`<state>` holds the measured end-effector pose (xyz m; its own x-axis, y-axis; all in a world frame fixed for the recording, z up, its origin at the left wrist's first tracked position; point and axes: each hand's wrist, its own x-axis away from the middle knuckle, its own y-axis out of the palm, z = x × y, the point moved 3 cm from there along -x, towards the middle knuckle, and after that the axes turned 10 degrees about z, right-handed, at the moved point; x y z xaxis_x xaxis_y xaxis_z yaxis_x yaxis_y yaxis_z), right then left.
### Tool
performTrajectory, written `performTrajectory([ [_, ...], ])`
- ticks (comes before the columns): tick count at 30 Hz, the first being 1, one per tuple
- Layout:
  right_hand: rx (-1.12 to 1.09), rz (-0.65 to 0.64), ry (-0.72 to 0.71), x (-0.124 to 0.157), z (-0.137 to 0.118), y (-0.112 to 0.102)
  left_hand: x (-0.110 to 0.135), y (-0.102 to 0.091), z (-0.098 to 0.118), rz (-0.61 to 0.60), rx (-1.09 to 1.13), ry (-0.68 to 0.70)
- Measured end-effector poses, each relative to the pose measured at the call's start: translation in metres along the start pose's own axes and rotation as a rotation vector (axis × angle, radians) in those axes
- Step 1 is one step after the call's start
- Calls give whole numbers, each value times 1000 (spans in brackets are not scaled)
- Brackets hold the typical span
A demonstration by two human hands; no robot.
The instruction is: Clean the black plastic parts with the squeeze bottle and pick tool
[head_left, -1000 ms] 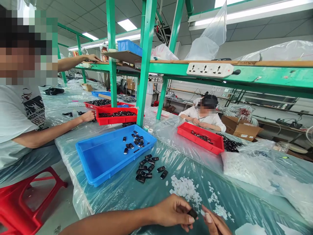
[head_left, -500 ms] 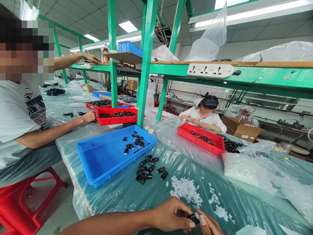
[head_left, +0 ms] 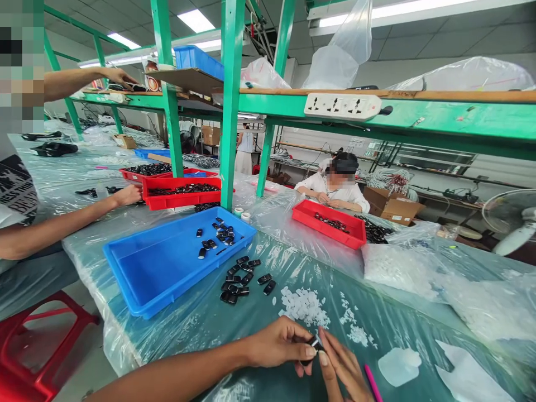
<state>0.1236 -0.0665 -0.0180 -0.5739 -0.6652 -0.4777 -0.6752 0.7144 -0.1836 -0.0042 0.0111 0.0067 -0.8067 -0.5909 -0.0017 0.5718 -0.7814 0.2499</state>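
Note:
My left hand (head_left: 274, 343) pinches a small, glossy black plastic piece (head_left: 315, 343) between thumb and fingers, low in the view. The fingertips of my right hand (head_left: 342, 365) close on the same piece from the other side, partly covering it. A light spot shows on its top between the fingers; what it is I cannot make out. Just beyond my hands lies a pile of small white pieces (head_left: 304, 306), with a looser scatter to its right. Several similar black pieces (head_left: 234, 287) lie on the plastic-covered table to the left of that pile.
A blue tray (head_left: 125, 293) holds several black pieces. Red bins (head_left: 184, 201) stand farther back, another red bin (head_left: 355, 240) to the right. A pink stick (head_left: 372, 382) lies beside my right hand. Green posts (head_left: 230, 111) carry a shelf. Co-workers sit at left and across.
The view has swung right and down. My right fingers have moved up over the black piece, and my left hand still holds it. The left co-worker's raised hand now touches dark items on the shelf.

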Motion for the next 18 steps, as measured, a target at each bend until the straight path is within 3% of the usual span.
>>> performTrajectory([
  [8,12,-41,131,8,1,5,3,1,9,10,-82,0],
  [12,19,-132,176,1,4,5,-1,1,5,39,-104,-17],
  [16,157,-168,226,-16,13,-5,-6,-8,5,164,-114,29],
  [18,259,-216,163,-23,19,-9,-6,-14,7,234,-116,44],
])
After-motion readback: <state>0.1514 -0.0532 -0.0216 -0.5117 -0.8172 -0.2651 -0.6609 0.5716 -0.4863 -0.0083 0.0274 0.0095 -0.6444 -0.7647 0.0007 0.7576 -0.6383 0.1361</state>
